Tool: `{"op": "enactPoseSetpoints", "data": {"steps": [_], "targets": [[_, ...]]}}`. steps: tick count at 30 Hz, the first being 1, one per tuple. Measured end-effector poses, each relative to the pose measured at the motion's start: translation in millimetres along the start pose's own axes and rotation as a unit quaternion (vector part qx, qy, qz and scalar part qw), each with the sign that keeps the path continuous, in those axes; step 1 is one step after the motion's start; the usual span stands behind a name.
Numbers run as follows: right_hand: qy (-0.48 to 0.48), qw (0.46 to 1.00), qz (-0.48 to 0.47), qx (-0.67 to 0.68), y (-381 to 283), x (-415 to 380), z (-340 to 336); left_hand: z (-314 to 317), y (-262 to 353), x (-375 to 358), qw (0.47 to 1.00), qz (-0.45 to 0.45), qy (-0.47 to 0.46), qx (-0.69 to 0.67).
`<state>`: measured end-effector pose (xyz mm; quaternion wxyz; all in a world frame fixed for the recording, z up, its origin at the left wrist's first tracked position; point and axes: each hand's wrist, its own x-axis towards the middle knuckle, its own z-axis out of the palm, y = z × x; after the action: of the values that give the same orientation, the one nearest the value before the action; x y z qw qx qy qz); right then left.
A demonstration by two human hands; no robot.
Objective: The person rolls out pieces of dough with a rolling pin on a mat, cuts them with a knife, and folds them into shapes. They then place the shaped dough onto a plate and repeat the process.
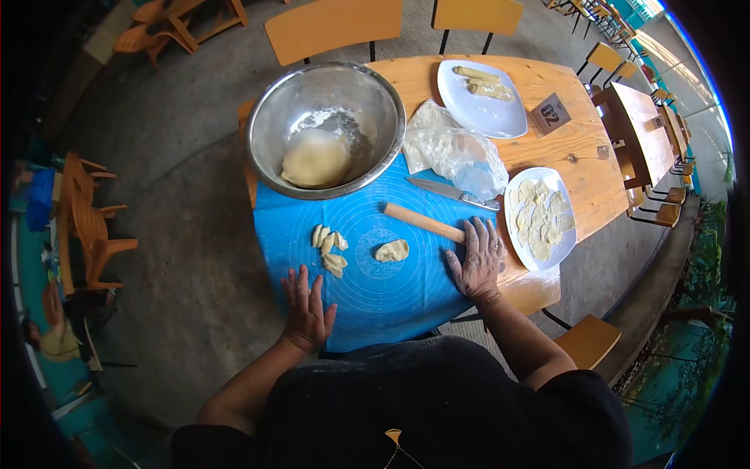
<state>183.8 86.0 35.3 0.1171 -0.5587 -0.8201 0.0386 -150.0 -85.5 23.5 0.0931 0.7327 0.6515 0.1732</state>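
A piece of dough (392, 250) lies near the middle of the blue mat (367, 313). Left of it are several small dough pieces (328, 246). My left hand (308, 311), fingers spread and nothing in it, is at the mat's left front edge, just below those pieces. My right hand (476, 259), dusted with flour, has its fingers extended at the right end of the wooden rolling pin (422, 222); whether it touches the pin is hard to tell. Beyond the pin lies a knife (445, 191). A white plate (512, 209) with flat dough rounds stands right of this hand.
A steel bowl (262, 129) holding a large dough ball (316, 159) stands at the back left. Behind the knife are a plastic bag (457, 152), a plate with rolled dough (508, 125) and a number card (550, 114). Chairs surround the table (586, 187).
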Motion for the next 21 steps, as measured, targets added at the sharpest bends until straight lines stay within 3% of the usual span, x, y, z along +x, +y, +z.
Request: {"op": "enactPoseSetpoints", "data": {"steps": [6,9,10,11,13,15,16,18,19,21], "targets": [[0.016,1.0,0.007,0.008,-6.6,0.1,-6.5,-1.1,-2.2,1.1,0.999,0.028,0.024,-0.021],[0.022,0.999,0.009,0.048,-4.9,0.3,-5.4,-14.7,-0.4,13.2,0.997,0.013,0.062,-0.037],[0.074,0.996,-0.005,0.05,-7.2,3.0,-6.3,-19.9,-2.0,25.3,0.985,-0.036,0.124,-0.113],[0.076,0.996,-0.003,0.048,-6.6,6.0,-7.4,-25.2,-3.9,39.2,0.961,-0.085,0.185,-0.187],[0.004,0.996,-0.001,0.089,-2.5,13.1,-10.1,-39.8,-21.6,72.4,0.909,-0.224,0.189,-0.296],[0.041,0.994,-0.032,0.093,-7.2,19.0,-18.3,-32.0,-54.9,105.3,0.82,-0.302,0.232,-0.428],[0.028,0.994,-0.053,0.089,-8.8,20.5,-20.9,-39.4,-57.5,122.7,0.821,-0.299,0.228,-0.43],[-0.011,0.994,-0.077,0.079,-10.8,22.1,-21.8,-56.1,-61.0,149.7,0.686,-0.415,0.175,-0.571],[-0.011,0.994,-0.076,0.079,-13.3,22.7,-23.6,-61.9,-64.1,158.0,0.686,-0.414,0.175,-0.571],[-0.025,0.994,-0.049,0.098,-18.1,24.3,-30.4,-69.8,-66.3,170.0,0.688,-0.381,0.088,-0.611]]}}
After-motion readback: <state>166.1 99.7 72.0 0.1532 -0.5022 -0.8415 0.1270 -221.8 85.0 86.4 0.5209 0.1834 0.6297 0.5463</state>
